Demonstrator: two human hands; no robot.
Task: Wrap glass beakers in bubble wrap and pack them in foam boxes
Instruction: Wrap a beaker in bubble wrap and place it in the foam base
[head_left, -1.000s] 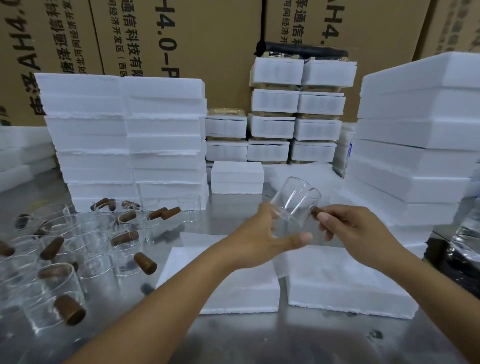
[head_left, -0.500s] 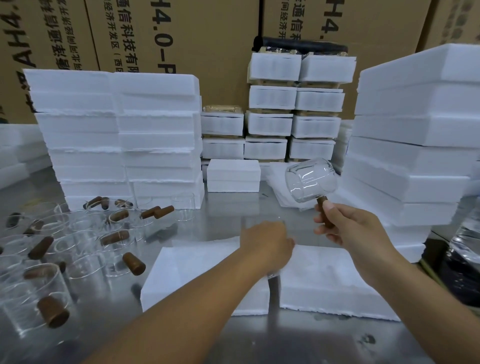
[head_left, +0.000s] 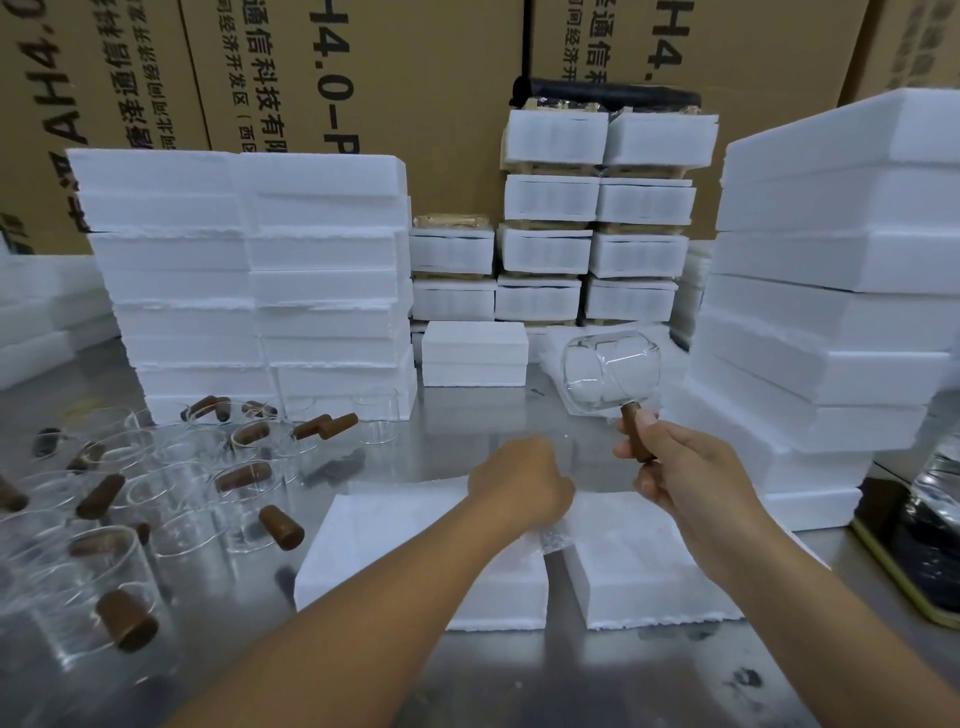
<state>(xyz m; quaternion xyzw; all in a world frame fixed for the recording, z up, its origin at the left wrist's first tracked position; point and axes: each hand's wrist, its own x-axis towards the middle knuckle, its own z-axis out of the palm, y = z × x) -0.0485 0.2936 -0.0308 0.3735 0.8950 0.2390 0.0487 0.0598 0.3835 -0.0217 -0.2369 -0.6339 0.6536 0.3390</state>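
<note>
My right hand (head_left: 691, 478) grips the brown handle (head_left: 635, 431) of a clear glass beaker (head_left: 610, 371) and holds it raised and tilted above the metal table. My left hand (head_left: 519, 483) is curled, knuckles up, over the gap between two flat foam box pieces (head_left: 395, 551) (head_left: 634, 561) lying side by side in front of me. Its fingertips pinch a crinkled bit of clear bubble wrap (head_left: 551, 543) that shows just below the hand; most of the wrap is hidden.
Several loose glass beakers with brown handles (head_left: 156, 483) crowd the table at the left. Tall foam stacks stand at the back left (head_left: 249, 280) and right (head_left: 831, 291), with packed foam boxes (head_left: 550, 249) between them. Cardboard cartons (head_left: 415, 78) form the back wall. A dark plastic-covered object (head_left: 924, 545) lies at the right edge.
My left hand let go of the beaker and dropped onto the foam pieces, curling there. My right hand lifted the beaker by its handle, up and to the right.
</note>
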